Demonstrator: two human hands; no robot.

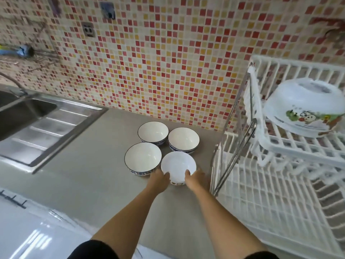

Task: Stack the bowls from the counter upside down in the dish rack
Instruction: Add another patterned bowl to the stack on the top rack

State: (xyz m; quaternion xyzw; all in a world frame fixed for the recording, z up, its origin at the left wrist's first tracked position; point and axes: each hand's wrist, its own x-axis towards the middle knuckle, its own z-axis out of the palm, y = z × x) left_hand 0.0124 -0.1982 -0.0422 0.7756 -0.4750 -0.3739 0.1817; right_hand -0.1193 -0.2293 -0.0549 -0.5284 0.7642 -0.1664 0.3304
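Note:
Several white bowls stand upright in a cluster on the grey counter. The nearest one, a plain white bowl with a small pattern low on its side, is gripped on both sides: my left hand on its left rim, my right hand on its right rim, thumbs over the edge. A blue-rimmed bowl sits to its left, and two more stand behind. The white two-tier dish rack stands at the right. A large white bowl with a cartoon print lies upside down on its upper tier.
A steel sink with a ribbed drainboard and a tap fills the left. A mosaic tiled wall with an outlet runs behind the counter. The rack's metal frame stands close to the right of the bowls.

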